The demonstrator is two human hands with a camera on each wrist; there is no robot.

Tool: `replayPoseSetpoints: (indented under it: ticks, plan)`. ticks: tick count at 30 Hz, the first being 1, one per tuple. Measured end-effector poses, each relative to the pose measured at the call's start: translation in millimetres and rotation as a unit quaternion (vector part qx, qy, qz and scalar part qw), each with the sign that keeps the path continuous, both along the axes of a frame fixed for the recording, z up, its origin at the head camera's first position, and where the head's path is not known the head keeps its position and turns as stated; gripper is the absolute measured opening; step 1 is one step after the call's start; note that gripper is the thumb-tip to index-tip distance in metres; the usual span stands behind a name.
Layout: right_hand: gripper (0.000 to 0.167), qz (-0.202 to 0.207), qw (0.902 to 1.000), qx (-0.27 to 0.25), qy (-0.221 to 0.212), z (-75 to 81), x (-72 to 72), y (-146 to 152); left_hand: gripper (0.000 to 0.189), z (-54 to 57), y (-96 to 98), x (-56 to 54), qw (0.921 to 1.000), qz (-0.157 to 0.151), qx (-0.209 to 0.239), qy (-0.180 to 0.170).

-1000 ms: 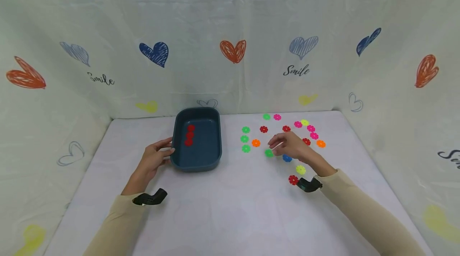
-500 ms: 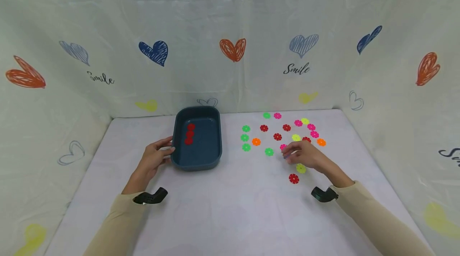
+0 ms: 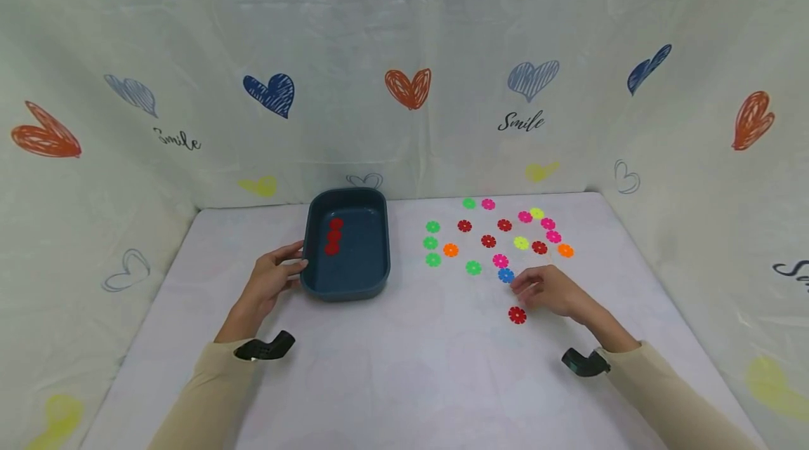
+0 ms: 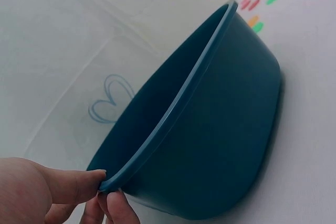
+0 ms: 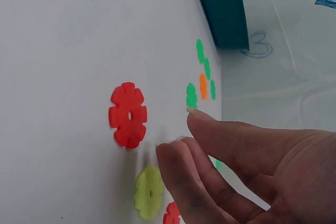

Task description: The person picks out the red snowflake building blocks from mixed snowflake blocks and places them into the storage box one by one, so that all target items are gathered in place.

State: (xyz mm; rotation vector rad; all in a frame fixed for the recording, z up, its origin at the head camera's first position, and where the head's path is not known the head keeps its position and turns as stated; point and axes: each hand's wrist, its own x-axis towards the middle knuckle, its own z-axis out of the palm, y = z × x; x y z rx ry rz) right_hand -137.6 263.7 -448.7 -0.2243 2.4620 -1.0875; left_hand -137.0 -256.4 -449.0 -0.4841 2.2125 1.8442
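My left hand [image 3: 270, 280] pinches the rim of a dark blue plastic basin [image 3: 345, 288] at its left side; in the left wrist view the thumb lies on the rim [image 4: 173, 106] and the fingers lie below it. Three red notched discs [image 3: 333, 235] lie in the basin. My right hand [image 3: 548, 290] hovers low over the table, thumb and fingertips apart with nothing between them. Nearest to it are a blue disc [image 3: 505, 275], a red disc [image 3: 517, 315] and, in the right wrist view, a yellow disc [image 5: 149, 192], which the hand hides from the head view.
Several flat notched discs lie scattered right of the basin, among them green [image 3: 473, 267], orange [image 3: 451, 250], pink [image 3: 500, 261] and dark red [image 3: 489, 241] ones. A white cloth covers the table [image 3: 404, 373]. Behind it hangs a pale curtain [image 3: 341, 134] printed with hearts.
My right hand has moved right and toward me, from above a green disc past the blue one to the yellow one. The left hand and the basin have stayed in place.
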Motion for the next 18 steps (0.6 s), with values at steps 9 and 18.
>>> replayPoseSetpoints:
  ticks: [9, 18]
  plan:
    - [0.035, -0.013, 0.9997, 0.019, 0.003, -12.2, 9.5, 3, 0.059, 0.8, 1.6, 0.6, 1.0000, 0.005, -0.004, -0.004]
    - [0.035, 0.003, 0.9996, 0.026, 0.014, -12.8, 15.6, 0, 0.058, 1.8, 1.4, 1.3, 1.0000, 0.003, 0.005, 0.002]
